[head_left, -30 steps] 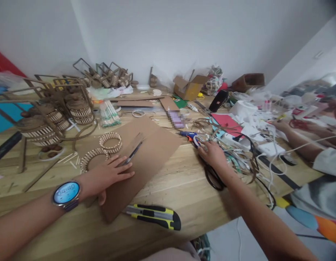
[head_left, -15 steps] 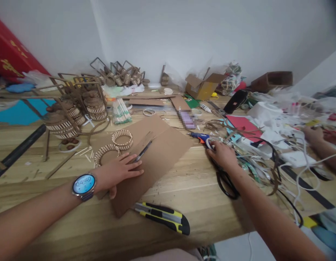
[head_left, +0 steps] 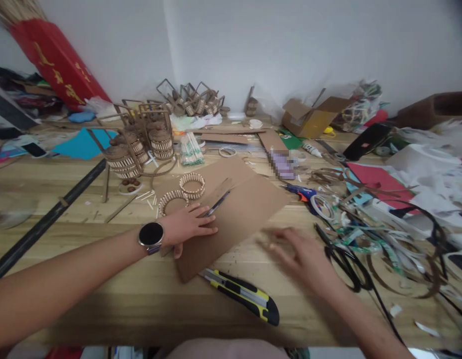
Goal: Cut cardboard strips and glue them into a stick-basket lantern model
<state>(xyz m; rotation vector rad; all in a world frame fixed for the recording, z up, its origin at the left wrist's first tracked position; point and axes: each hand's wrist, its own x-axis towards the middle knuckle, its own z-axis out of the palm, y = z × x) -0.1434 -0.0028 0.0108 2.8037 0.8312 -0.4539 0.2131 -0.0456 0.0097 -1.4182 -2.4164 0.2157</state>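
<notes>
My left hand (head_left: 189, 227) lies flat with fingers spread on a brown cardboard sheet (head_left: 246, 204), its fingertips beside a pen (head_left: 218, 203). Two rings of small wooden sticks (head_left: 192, 186) rest on the cardboard just beyond that hand. Over the bare wood to the right of the sheet, my right hand (head_left: 296, 254) is blurred by motion, its fingers apart and nothing in them. A yellow and black utility knife (head_left: 242, 294) lies near the front edge, its blade end by the cardboard corner. Black-handled scissors (head_left: 343, 259) lie right of my right hand, and a blue glue gun (head_left: 300, 191) lies beyond it.
Small stick-sided buckets with handles (head_left: 122, 159) stand at the left. A bundle of sticks (head_left: 191, 149) and an open carton (head_left: 315, 117) are farther back. Tangled strips (head_left: 388, 244), a roll of white tape (head_left: 323, 207) and a red sheet (head_left: 380, 184) crowd the right side.
My right hand has left the white tape roll by the glue gun and moved back toward me and the cardboard. My left hand stays on the sheet. The view has turned left.
</notes>
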